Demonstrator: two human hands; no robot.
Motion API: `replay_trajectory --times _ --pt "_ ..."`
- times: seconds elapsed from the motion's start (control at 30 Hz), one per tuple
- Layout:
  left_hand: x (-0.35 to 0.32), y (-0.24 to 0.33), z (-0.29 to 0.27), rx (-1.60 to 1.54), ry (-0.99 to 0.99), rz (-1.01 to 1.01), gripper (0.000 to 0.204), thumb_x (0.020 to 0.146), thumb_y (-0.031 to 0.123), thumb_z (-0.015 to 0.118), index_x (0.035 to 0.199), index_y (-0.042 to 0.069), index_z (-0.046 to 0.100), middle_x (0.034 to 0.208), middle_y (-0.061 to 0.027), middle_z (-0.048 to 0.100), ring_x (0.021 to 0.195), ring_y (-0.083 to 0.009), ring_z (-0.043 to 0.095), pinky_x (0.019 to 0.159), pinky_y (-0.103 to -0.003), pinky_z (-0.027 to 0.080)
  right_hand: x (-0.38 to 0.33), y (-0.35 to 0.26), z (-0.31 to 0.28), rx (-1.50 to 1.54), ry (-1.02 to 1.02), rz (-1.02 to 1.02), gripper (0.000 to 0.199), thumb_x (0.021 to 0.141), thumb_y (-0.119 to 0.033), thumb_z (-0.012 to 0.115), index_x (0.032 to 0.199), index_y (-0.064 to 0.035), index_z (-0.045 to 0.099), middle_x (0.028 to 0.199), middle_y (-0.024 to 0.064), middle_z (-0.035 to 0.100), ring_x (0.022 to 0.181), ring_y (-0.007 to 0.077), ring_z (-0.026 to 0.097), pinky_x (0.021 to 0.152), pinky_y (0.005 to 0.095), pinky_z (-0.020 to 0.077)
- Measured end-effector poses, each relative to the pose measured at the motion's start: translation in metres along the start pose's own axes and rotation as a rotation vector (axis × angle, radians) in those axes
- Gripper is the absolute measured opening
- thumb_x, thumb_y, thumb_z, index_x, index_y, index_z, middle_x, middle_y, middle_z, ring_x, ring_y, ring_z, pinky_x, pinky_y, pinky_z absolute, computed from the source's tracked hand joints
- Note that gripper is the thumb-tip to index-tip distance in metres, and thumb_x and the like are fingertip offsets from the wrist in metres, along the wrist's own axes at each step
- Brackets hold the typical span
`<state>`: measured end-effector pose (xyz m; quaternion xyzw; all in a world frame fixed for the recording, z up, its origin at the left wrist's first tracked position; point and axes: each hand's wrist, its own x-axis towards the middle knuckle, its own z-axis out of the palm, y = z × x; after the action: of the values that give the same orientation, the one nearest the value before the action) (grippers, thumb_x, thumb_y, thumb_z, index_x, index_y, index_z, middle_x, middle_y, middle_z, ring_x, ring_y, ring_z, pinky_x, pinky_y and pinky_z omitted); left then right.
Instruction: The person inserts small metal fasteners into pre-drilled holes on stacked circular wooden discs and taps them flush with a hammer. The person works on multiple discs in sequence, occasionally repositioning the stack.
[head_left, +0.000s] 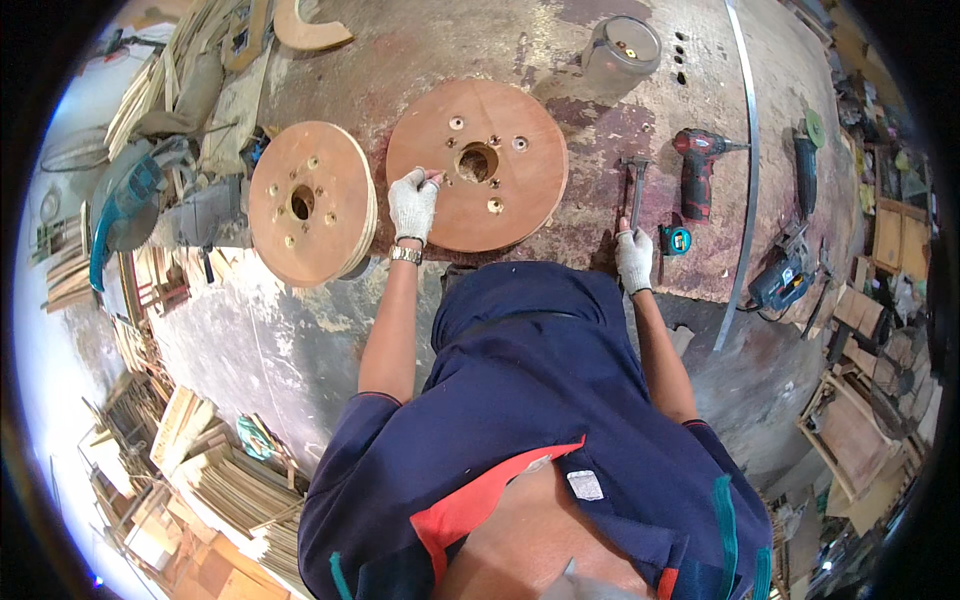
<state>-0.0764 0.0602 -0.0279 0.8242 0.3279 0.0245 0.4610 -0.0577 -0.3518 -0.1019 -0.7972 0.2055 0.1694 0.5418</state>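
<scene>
A round wooden disc (425,125) lies on the workbench in front of me, with a large centre hole and several smaller holes around it. My left hand (412,208), in a white knit glove, rests at its near left side. Its fingers are pinched together by a small hole, and whatever they hold is too small to make out. To the right, my gloved right hand (634,258) is wrapped round the handle of a hammer (638,185), whose metal head points away from me. A second pierced disc (275,190), stacked on others, stands at the left.
A clear jar (605,65) with small brass-coloured pieces stands at the back. Rightward lie a cordless drill (695,175), tape measure (676,241), long metal straightedge (748,150), angle grinder (806,165) and jigsaw (778,285). A teal power saw (125,200) is far left.
</scene>
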Motion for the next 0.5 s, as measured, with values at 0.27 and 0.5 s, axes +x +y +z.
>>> replay_trajectory --times 0.27,0.5 --pt "-0.007 -0.005 0.007 0.09 -0.038 0.098 0.019 0.085 0.017 0.074 0.09 -0.001 0.075 0.078 -0.0155 0.073 0.065 -0.0235 0.068 0.064 -0.037 0.051 0.002 0.0 -0.001 0.091 -0.032 0.047 0.045 0.1 -0.05 0.062 0.075 -0.0129 0.053 0.055 -0.0053 0.046 0.042 0.0074 0.041 0.04 0.0288 0.0307" --pt "0.019 0.003 -0.013 0.156 -0.226 0.202 0.019 0.084 0.019 0.076 0.086 0.0 0.074 0.079 -0.0109 0.072 0.071 -0.0213 0.067 0.065 -0.035 0.05 -0.013 -0.016 0.019 -0.042 0.029 -0.206 0.043 0.102 -0.041 0.061 0.084 -0.0025 0.063 0.064 -0.004 0.05 0.061 0.0067 0.042 0.053 0.0302 0.0357"
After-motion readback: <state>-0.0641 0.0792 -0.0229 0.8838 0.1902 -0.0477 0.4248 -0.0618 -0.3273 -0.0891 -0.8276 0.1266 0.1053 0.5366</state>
